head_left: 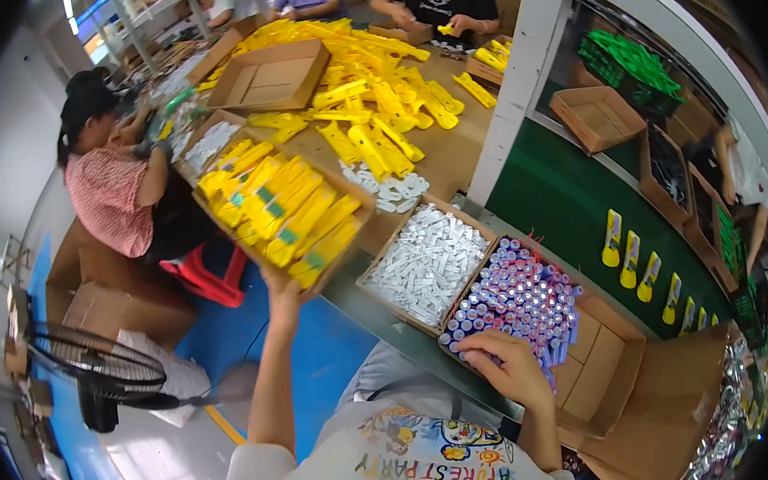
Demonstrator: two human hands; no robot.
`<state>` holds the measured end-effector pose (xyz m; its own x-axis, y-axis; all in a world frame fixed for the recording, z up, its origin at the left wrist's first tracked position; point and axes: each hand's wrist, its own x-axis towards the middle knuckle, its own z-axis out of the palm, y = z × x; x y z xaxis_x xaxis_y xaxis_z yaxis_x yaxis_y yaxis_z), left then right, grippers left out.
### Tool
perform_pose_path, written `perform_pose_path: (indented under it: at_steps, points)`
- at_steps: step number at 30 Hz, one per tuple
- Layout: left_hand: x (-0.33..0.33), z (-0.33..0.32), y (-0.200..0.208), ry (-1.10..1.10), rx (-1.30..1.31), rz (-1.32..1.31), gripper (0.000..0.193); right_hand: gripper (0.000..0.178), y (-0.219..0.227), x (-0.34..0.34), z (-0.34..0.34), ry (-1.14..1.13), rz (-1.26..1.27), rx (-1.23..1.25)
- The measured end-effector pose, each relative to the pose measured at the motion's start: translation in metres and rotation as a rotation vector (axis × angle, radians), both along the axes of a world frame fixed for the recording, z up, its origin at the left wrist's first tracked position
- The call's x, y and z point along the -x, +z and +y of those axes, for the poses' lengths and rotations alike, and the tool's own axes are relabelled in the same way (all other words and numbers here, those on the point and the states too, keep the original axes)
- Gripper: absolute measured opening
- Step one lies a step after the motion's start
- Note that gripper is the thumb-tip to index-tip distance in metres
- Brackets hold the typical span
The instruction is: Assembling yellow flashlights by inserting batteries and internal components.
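My left hand (281, 289) grips the near corner of a cardboard tray (353, 213), which is tilted. In the tray lie yellow plastic casings (277, 203) in rows, some showing small green pieces. Over the near edge of a pile of purple cylindrical batteries (518, 285) is my right hand (508, 365), its fingertips drawn together. What lies between those fingertips, if anything, I cannot make out. Red wires show among the batteries. Left of them sits a box of small white plastic strips (429, 262).
Loose yellow casings (390, 91) and an open cardboard box (270, 76) cover the table ahead. At right, a green conveyor (570, 194) carries a row of yellow pieces. A cardboard box (606, 362) stands near my right arm. A black fan (97, 371) and a seated person (114, 184) are at left.
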<state>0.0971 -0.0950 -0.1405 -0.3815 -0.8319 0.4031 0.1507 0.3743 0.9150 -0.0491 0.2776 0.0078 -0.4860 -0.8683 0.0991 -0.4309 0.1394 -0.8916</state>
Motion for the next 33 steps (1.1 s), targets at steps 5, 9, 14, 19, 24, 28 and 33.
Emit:
perform_pose_path:
  at_steps: [5, 9, 14, 19, 24, 28, 33]
  points:
    - [-0.011, 0.027, 0.073, -0.311, -0.411, -0.804, 0.05, 0.014, -0.021, 0.006, 0.024, -0.106, 0.057, -0.01]
    - [-0.011, -0.007, 0.128, 0.209, 0.586, -0.957, 0.025, 0.014, -0.034, -0.003, 0.031, -0.169, 0.016, 0.067]
    - [0.085, -0.049, 0.121, 0.102, 0.802, -0.75, 0.037, 0.012, -0.032, -0.006, 0.021, -0.252, 0.066, 0.001]
    - [0.114, -0.044, 0.122, -0.03, 0.934, -1.137, 0.043, 0.011, -0.034, -0.015, 0.019, -0.277, 0.21, 0.033]
    - [0.117, -0.017, 0.133, 0.072, 0.73, -0.488, 0.042, 0.018, -0.037, -0.023, 0.008, -0.427, 0.254, 0.055]
    - [0.09, 0.121, 0.162, -0.874, -0.607, -0.215, 0.046, 0.027, 0.004, -0.012, -0.039, -0.693, 0.488, 0.192]
    - [0.08, 0.185, 0.15, -0.954, -0.829, 0.005, 0.053, 0.028, 0.015, 0.006, -0.024, -0.162, 0.381, 0.27]
